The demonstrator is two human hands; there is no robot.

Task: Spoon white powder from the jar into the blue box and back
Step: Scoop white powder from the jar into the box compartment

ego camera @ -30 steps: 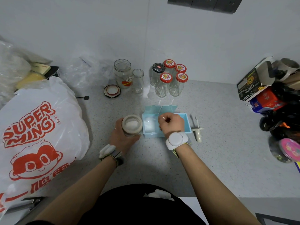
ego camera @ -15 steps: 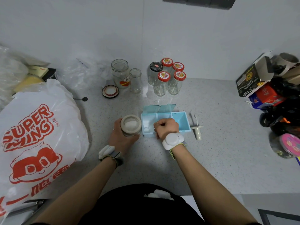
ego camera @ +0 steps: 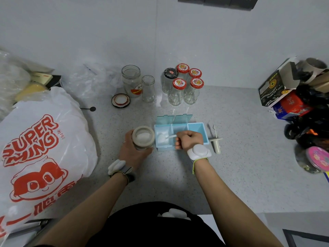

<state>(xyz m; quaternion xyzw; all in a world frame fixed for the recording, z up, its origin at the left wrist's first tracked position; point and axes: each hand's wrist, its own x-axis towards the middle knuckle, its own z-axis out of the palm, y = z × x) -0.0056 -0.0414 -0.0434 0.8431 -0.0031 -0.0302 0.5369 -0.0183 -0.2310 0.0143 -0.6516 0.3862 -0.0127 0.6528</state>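
Observation:
An open glass jar [ego camera: 143,137] with white powder inside stands on the grey counter, and my left hand [ego camera: 132,152] grips it from the near side. Right beside it sits the blue box [ego camera: 197,128], three compartments with lids raised at the back. My right hand [ego camera: 188,141] is curled over the box's middle and pinches a small white spoon [ego camera: 170,137]. The spoon's bowl [ego camera: 161,138] carries a heap of white powder over the left compartment, which also holds powder.
Several empty jars, some with red lids [ego camera: 183,84], stand at the back by the wall, with a loose lid [ego camera: 120,100]. A white spoon and holder [ego camera: 216,139] lie right of the box. A big printed plastic bag [ego camera: 41,148] fills the left; boxes [ego camera: 284,93] crowd the right.
My right hand has shifted from over the box's left part toward the middle, so the spoon with powder now shows over the left compartment. My left hand stays on the jar.

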